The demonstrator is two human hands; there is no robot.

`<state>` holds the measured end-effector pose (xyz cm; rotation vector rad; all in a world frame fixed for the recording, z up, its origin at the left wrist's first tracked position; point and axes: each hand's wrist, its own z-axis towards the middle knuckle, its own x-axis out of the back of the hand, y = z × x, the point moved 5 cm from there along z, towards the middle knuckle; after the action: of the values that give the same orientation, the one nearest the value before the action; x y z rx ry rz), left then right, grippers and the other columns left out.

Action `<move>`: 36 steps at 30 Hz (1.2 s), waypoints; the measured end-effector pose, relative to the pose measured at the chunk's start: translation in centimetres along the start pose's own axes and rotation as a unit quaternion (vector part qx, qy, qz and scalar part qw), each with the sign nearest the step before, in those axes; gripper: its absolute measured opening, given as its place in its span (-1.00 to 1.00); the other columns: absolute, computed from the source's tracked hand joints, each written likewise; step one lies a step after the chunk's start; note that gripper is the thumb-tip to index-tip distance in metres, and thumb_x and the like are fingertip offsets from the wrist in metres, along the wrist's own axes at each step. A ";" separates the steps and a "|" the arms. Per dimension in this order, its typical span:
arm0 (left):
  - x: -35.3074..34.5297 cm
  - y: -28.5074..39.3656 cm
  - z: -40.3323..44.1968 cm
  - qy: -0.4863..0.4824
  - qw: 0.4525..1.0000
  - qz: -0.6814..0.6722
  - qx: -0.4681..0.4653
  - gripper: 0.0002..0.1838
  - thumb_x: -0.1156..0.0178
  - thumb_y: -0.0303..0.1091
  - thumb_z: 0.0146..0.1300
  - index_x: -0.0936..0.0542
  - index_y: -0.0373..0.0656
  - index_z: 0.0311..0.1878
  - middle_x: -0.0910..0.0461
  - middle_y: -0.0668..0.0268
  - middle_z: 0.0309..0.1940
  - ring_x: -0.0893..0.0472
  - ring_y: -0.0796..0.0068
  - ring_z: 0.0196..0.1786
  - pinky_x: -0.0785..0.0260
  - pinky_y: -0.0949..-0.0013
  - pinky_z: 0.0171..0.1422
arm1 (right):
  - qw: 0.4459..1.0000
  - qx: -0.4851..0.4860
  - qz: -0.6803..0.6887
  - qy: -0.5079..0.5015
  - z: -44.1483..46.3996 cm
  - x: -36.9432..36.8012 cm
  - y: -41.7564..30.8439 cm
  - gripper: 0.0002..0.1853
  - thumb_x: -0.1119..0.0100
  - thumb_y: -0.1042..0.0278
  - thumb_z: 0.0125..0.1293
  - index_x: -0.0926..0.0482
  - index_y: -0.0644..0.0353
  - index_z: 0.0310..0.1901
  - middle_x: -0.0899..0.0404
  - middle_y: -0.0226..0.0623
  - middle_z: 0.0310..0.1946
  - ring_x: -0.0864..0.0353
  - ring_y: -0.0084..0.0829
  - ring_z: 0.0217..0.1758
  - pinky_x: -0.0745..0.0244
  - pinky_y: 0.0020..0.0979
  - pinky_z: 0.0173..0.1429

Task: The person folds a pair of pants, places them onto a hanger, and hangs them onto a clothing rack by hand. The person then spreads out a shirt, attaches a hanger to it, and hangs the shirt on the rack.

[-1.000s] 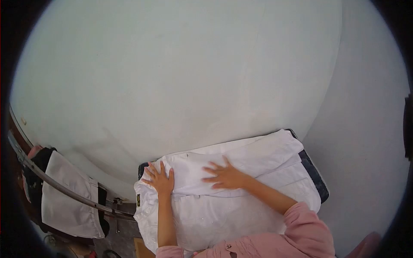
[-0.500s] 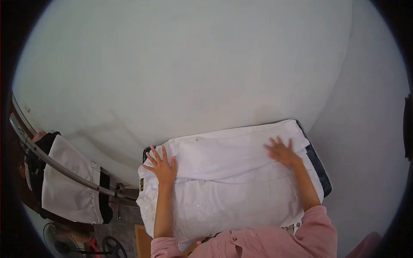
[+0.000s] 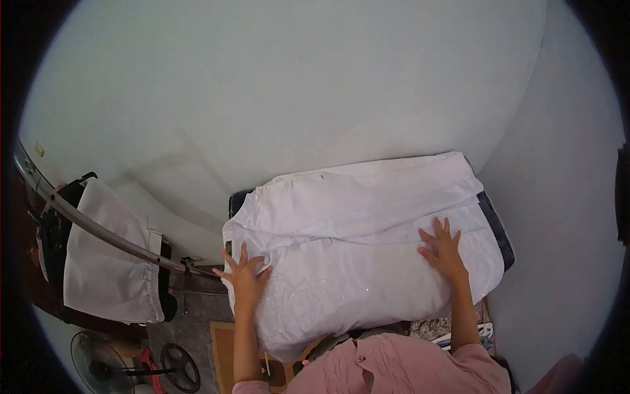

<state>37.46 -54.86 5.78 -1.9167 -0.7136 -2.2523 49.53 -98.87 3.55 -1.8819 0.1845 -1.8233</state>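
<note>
A white garment [image 3: 341,276] with small shiny specks on its front lies spread over a dark-covered board [image 3: 495,230] against the wall. On the garment's left end, near the collar, my left hand [image 3: 246,279] rests with its fingers spread. My right hand [image 3: 443,249] lies on the right part of the garment, fingers apart. Neither hand holds anything. A fold runs across the cloth between the hands.
At the left, white cloth [image 3: 108,256] and dark clothes hang by a curved metal rail [image 3: 98,230]. A fan [image 3: 98,361] stands at the lower left. Below the board is a brown wooden piece [image 3: 223,354]. A pale wall [image 3: 295,85] rises behind.
My right hand has moved right across the garment, then nearer my body. My left hand has shifted down slightly toward the collar's near side. The view has tilted, showing more of the fan.
</note>
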 end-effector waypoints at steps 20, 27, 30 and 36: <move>7.1 -5.9 -11.2 -0.159 0.984 -0.052 -0.056 -0.64 -0.48 -0.33 -0.56 -0.74 0.15 -0.48 -0.12 0.31 0.42 0.34 -0.03 0.51 0.77 -0.31 0.36 | 0.962 -0.258 0.045 -0.079 -22.6 4.7 -2.0 -0.70 -0.45 0.00 -0.19 -0.75 -0.18 -0.34 -0.12 -0.32 0.40 0.24 -0.08 0.53 0.53 0.40 0.33; 9.4 -1.2 -10.4 -0.095 0.995 0.028 -0.034 -0.53 -0.44 0.06 -0.29 -0.73 -0.06 -0.33 -0.13 0.18 0.40 0.23 -0.04 0.50 0.72 -0.36 0.35 | 0.981 -0.161 -0.048 0.094 -16.0 2.1 -5.6 -0.46 -0.25 -0.11 0.09 -0.55 -0.09 0.10 -0.04 -0.10 0.41 0.12 -0.05 0.50 0.43 0.35 0.36; 5.9 3.3 -9.7 0.002 0.996 0.015 -0.083 -0.52 -0.25 0.05 0.04 -0.65 -0.12 -0.10 -0.05 0.15 0.43 0.21 -0.07 0.49 0.69 -0.41 0.33 | 0.992 0.072 -0.094 0.034 -10.1 -3.6 -15.0 -0.39 -0.03 -0.11 0.26 -0.29 -0.10 0.31 0.06 -0.12 0.44 0.20 -0.03 0.51 0.43 0.38 0.34; -3.2 2.2 -8.6 0.047 0.994 0.045 -0.083 -0.26 0.04 0.19 0.24 -0.33 -0.25 0.28 0.11 0.04 0.46 0.25 -0.11 0.49 0.71 -0.48 0.26 | 0.933 0.324 -0.117 -0.105 -6.7 -10.0 -14.7 -0.41 0.17 -0.23 0.32 -0.15 -0.36 0.37 0.02 -0.47 0.45 0.07 -0.25 0.51 0.38 0.41 0.33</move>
<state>31.09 -61.06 2.48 -1.8557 -0.4313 -2.3944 38.55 -83.54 0.91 -1.6319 -0.6649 -1.5387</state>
